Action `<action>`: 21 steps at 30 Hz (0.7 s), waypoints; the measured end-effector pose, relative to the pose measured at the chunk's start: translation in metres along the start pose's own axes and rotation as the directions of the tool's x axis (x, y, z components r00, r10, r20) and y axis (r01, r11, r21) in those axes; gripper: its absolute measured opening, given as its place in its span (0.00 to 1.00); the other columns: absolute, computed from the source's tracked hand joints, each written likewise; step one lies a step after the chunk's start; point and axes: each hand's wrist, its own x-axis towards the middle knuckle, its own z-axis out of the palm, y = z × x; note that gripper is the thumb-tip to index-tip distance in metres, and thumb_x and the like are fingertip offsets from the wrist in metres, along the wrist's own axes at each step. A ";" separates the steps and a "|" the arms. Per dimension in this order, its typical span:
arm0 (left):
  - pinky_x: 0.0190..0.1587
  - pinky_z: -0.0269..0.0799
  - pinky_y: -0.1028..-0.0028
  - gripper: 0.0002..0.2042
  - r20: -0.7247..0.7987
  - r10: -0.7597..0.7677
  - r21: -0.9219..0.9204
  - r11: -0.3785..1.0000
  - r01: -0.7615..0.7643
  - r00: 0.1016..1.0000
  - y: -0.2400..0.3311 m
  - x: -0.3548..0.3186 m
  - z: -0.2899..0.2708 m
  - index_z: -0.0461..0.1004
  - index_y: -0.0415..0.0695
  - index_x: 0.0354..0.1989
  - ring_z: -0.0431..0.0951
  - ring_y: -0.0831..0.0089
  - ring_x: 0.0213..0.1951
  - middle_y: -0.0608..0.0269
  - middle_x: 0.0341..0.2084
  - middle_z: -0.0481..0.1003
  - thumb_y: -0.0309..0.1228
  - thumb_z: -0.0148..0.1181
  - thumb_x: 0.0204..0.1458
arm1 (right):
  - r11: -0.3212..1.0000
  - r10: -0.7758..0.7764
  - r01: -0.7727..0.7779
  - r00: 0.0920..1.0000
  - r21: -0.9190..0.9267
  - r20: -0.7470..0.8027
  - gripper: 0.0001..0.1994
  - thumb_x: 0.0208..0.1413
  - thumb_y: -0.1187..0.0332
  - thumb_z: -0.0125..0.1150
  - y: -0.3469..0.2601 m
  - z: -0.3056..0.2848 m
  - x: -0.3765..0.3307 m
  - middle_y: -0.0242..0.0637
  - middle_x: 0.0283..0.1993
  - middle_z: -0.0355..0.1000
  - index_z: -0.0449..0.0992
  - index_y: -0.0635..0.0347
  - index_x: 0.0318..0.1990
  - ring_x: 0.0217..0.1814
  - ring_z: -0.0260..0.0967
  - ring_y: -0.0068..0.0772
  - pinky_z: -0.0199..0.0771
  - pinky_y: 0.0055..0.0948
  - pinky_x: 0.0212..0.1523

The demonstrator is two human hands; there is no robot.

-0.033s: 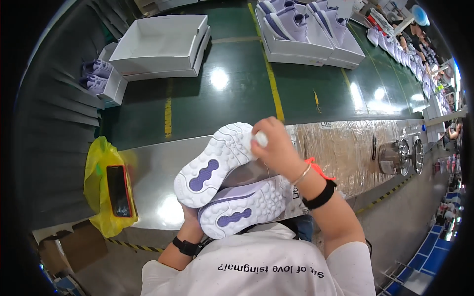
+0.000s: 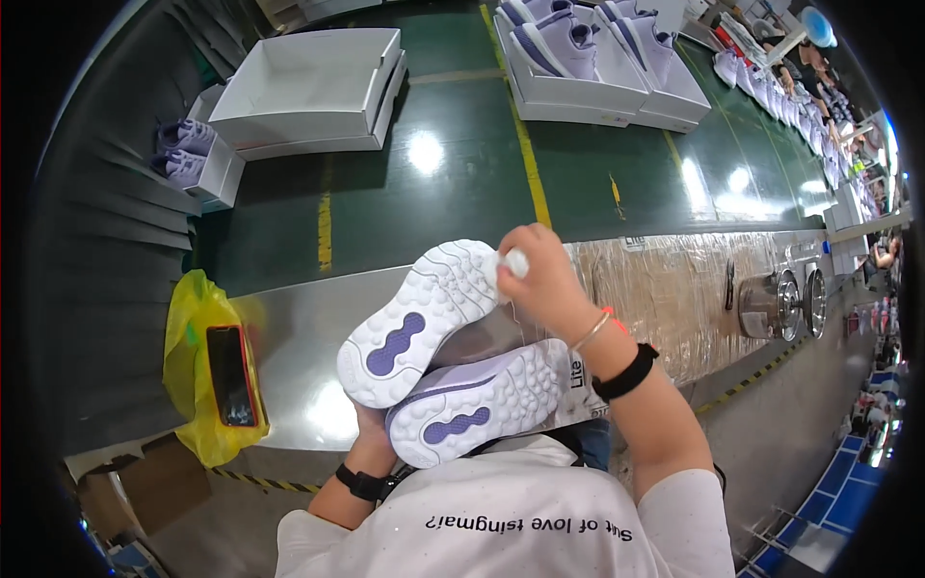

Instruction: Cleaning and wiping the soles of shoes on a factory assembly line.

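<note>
Two lavender sneakers with white soles are held above the metal bench edge, soles toward me. The upper sneaker slants up to the right; the lower sneaker lies nearer my body. My left hand grips them from behind at the heel end, most of its fingers hidden by the soles. At the upper sneaker's toe, my right hand pinches a small white wad, perhaps cloth or sponge, against or just beside the sole's edge. Purple inserts mark both soles.
A phone rests on a yellow plastic bag at left. Film-covered cardboard spreads rightward, with a dark slim tool and metal pots. Beyond, a green conveyor carries white boxes and boxed sneakers.
My right hand has shifted slightly to the right with the white wad. The sneakers and my left hand stay nearly in place.
</note>
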 end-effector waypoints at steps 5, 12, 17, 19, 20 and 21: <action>0.55 0.65 0.61 0.34 0.043 0.033 0.060 0.998 -0.036 0.999 0.002 0.001 0.004 0.58 0.46 0.59 0.67 0.60 0.53 0.55 0.54 0.64 0.60 0.41 0.51 | 0.975 0.206 -0.207 0.978 0.076 0.019 0.10 0.39 0.71 0.60 0.038 0.003 0.023 0.46 0.32 0.66 0.70 0.59 0.31 0.39 0.65 0.48 0.65 0.39 0.41; 0.56 0.64 0.62 0.35 -0.037 -0.020 -0.001 1.000 0.020 0.999 -0.001 0.002 0.018 0.58 0.46 0.59 0.66 0.60 0.54 0.55 0.54 0.64 0.61 0.42 0.50 | 0.933 0.096 -0.179 0.960 0.312 0.265 0.11 0.36 0.69 0.62 -0.016 0.034 0.084 0.45 0.29 0.71 0.73 0.60 0.30 0.32 0.70 0.41 0.70 0.33 0.36; 0.57 0.63 0.62 0.35 -0.024 0.107 0.014 0.994 -0.107 0.994 0.000 0.005 0.029 0.57 0.47 0.59 0.66 0.59 0.54 0.56 0.55 0.64 0.61 0.41 0.50 | 0.833 -0.203 -0.034 0.910 0.552 0.362 0.10 0.39 0.70 0.61 -0.094 0.031 0.061 0.38 0.30 0.71 0.71 0.59 0.32 0.33 0.69 0.30 0.69 0.28 0.36; 0.56 0.64 0.62 0.31 0.009 0.145 0.048 0.988 -0.146 0.989 0.017 0.007 0.063 0.60 0.47 0.58 0.66 0.61 0.54 0.57 0.54 0.65 0.57 0.41 0.52 | 0.721 -0.047 -0.215 0.933 0.659 0.356 0.08 0.42 0.71 0.60 -0.083 0.004 0.052 0.31 0.30 0.69 0.71 0.59 0.32 0.34 0.67 0.22 0.67 0.23 0.36; 0.56 0.64 0.62 0.30 0.115 0.241 0.343 0.901 -0.266 0.964 0.030 0.000 0.087 0.62 0.46 0.56 0.67 0.62 0.53 0.57 0.52 0.67 0.55 0.41 0.52 | 0.660 0.042 -0.302 0.929 0.688 0.367 0.08 0.43 0.71 0.60 -0.075 -0.012 0.049 0.29 0.30 0.68 0.71 0.60 0.32 0.34 0.66 0.20 0.67 0.22 0.36; 0.56 0.64 0.63 0.28 0.235 0.310 0.588 0.710 -0.388 0.921 0.043 -0.002 0.103 0.64 0.45 0.55 0.68 0.63 0.52 0.57 0.51 0.68 0.53 0.42 0.53 | 0.631 0.130 -0.355 0.925 0.690 0.357 0.07 0.43 0.72 0.59 -0.072 -0.028 0.045 0.28 0.31 0.68 0.71 0.59 0.33 0.34 0.65 0.17 0.67 0.21 0.35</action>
